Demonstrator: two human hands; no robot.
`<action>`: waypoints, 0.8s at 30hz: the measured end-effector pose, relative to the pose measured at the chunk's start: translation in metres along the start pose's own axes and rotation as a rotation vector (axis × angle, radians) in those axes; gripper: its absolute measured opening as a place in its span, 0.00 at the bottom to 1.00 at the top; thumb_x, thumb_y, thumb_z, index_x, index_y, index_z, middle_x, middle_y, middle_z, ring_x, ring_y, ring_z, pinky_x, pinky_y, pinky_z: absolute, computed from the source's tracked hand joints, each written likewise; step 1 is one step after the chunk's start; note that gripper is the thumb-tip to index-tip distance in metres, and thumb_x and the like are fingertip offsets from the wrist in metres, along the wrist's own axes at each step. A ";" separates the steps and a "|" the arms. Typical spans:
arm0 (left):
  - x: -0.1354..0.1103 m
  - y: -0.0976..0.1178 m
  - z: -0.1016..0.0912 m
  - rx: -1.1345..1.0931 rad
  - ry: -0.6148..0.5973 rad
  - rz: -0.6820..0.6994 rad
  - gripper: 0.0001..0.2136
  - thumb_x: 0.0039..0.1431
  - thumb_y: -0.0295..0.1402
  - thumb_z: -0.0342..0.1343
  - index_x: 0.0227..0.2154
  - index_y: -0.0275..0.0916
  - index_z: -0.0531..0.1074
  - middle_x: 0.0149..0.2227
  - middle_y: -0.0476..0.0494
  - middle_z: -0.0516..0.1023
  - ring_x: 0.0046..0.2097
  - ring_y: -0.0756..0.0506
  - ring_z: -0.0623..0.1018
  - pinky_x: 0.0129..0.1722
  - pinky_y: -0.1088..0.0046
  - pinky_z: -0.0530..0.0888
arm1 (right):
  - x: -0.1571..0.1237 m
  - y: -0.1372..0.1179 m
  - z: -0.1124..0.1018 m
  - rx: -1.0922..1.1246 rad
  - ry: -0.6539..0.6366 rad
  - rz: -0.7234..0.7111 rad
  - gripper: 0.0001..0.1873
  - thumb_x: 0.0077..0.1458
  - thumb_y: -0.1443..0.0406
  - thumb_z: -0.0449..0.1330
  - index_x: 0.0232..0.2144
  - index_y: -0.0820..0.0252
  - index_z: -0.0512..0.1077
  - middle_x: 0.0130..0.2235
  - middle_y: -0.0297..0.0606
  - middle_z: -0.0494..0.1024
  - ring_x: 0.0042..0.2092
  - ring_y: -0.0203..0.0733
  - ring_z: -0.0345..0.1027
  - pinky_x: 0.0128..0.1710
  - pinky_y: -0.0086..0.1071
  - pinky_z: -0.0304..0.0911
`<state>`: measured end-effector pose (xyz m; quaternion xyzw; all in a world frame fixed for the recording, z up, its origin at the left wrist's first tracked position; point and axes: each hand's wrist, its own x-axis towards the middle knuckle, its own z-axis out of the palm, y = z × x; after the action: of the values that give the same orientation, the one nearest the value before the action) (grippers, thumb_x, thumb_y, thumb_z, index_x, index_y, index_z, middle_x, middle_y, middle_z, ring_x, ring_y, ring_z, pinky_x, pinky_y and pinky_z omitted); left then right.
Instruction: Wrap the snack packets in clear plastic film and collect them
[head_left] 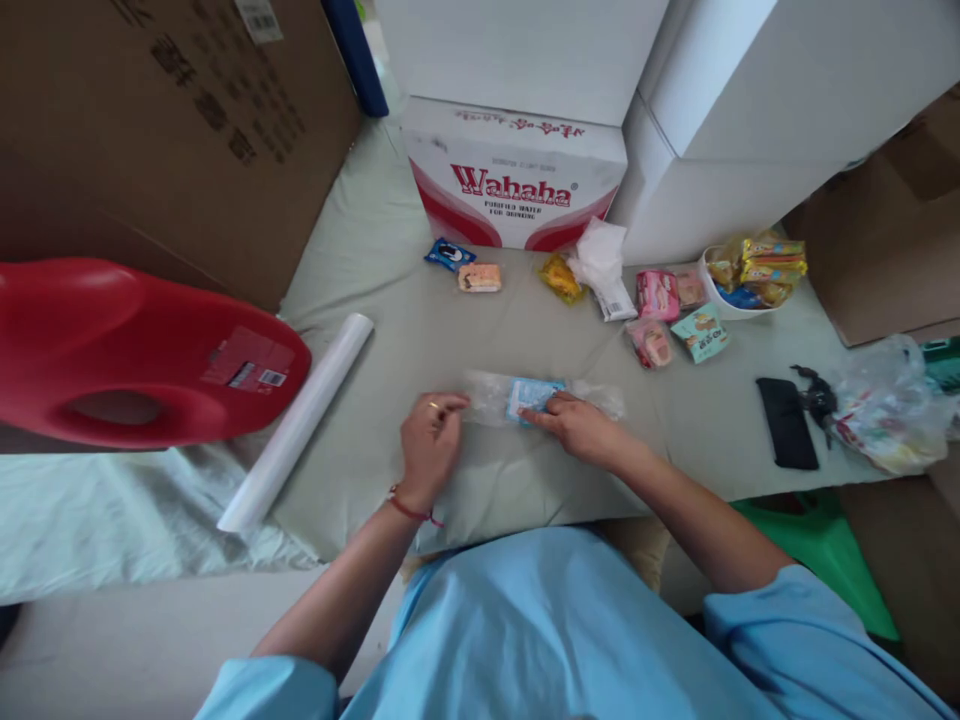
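Observation:
A clear plastic bag (487,398) lies flat on the pale green cloth (420,330) in front of me, with a small light-blue snack packet (531,393) inside it. My left hand (429,448) pinches the bag's left end with closed fingers. On the packet rests my right hand (579,425), fingers pressing down through the plastic. A red string circles my left wrist.
A white roll (300,420) lies at the left beside a red plastic jug (127,350). Loose snack packets (660,300) and a white bowl of snacks (750,275) sit behind. A Wahaha box (514,175), white boxes, cardboard cartons, a black case (786,422) and a filled plastic bag (889,405) surround them.

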<state>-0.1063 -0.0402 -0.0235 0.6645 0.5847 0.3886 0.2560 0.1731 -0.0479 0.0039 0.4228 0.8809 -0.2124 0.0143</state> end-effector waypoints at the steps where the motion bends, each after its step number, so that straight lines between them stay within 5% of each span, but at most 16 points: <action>1: 0.008 -0.001 -0.001 0.023 0.083 -0.096 0.13 0.68 0.33 0.48 0.41 0.42 0.79 0.44 0.41 0.83 0.51 0.41 0.80 0.57 0.57 0.76 | 0.001 0.000 -0.001 0.006 -0.002 0.005 0.26 0.69 0.73 0.48 0.62 0.55 0.75 0.41 0.44 0.78 0.50 0.49 0.69 0.52 0.37 0.64; 4: 0.030 0.004 0.008 0.135 0.082 -0.215 0.17 0.69 0.45 0.49 0.46 0.39 0.77 0.57 0.32 0.76 0.66 0.35 0.69 0.69 0.48 0.64 | 0.005 0.001 -0.003 0.037 0.014 0.018 0.25 0.69 0.73 0.49 0.57 0.55 0.79 0.41 0.44 0.78 0.47 0.48 0.69 0.49 0.36 0.64; 6: 0.036 0.010 0.018 0.210 -0.029 -0.213 0.17 0.62 0.48 0.60 0.41 0.38 0.77 0.63 0.29 0.71 0.73 0.29 0.59 0.72 0.43 0.56 | 0.007 0.002 -0.005 0.064 0.022 0.021 0.24 0.68 0.73 0.50 0.55 0.55 0.81 0.40 0.43 0.78 0.46 0.46 0.69 0.48 0.34 0.64; 8: 0.034 0.015 0.024 0.223 -0.111 -0.175 0.14 0.53 0.44 0.66 0.34 0.38 0.75 0.63 0.29 0.71 0.73 0.26 0.58 0.71 0.44 0.57 | 0.008 0.003 -0.006 0.082 0.017 0.022 0.22 0.69 0.72 0.51 0.54 0.54 0.81 0.39 0.41 0.77 0.44 0.44 0.69 0.47 0.33 0.63; 11: 0.022 0.024 0.020 0.091 -0.175 -0.161 0.07 0.53 0.36 0.62 0.30 0.40 0.72 0.47 0.37 0.79 0.54 0.37 0.78 0.57 0.57 0.74 | 0.009 0.004 -0.008 0.094 0.002 0.016 0.22 0.68 0.72 0.52 0.54 0.54 0.81 0.39 0.41 0.77 0.44 0.43 0.68 0.45 0.31 0.62; 13: 0.013 0.035 0.017 0.003 -0.196 -0.175 0.05 0.57 0.35 0.58 0.29 0.41 0.70 0.32 0.48 0.76 0.36 0.45 0.78 0.42 0.66 0.76 | 0.011 0.004 -0.008 0.107 0.005 0.000 0.22 0.67 0.73 0.53 0.54 0.54 0.81 0.39 0.41 0.77 0.44 0.43 0.68 0.44 0.31 0.62; 16: 0.003 0.057 0.025 -0.010 -0.173 -0.112 0.06 0.61 0.34 0.57 0.29 0.41 0.70 0.26 0.52 0.71 0.31 0.47 0.73 0.36 0.71 0.73 | 0.017 0.004 -0.002 0.133 0.030 -0.028 0.20 0.66 0.73 0.54 0.50 0.57 0.82 0.39 0.42 0.77 0.44 0.45 0.69 0.45 0.33 0.63; 20: 0.001 0.079 0.056 -0.011 -0.211 0.026 0.08 0.65 0.32 0.53 0.39 0.39 0.78 0.42 0.41 0.79 0.42 0.44 0.79 0.46 0.66 0.77 | 0.016 0.004 0.010 0.168 0.171 -0.065 0.16 0.66 0.70 0.55 0.47 0.60 0.81 0.47 0.46 0.79 0.51 0.49 0.68 0.55 0.41 0.65; 24: -0.007 0.078 0.075 0.106 -0.261 0.158 0.16 0.71 0.36 0.49 0.52 0.34 0.77 0.54 0.31 0.77 0.57 0.38 0.76 0.61 0.56 0.73 | -0.012 0.007 0.012 0.246 0.243 -0.165 0.13 0.65 0.66 0.58 0.48 0.60 0.79 0.50 0.48 0.77 0.53 0.50 0.67 0.57 0.45 0.66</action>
<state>-0.0008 -0.0526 -0.0055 0.7659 0.5121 0.2864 0.2631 0.1844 -0.0572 -0.0071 0.3704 0.8752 -0.2661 -0.1613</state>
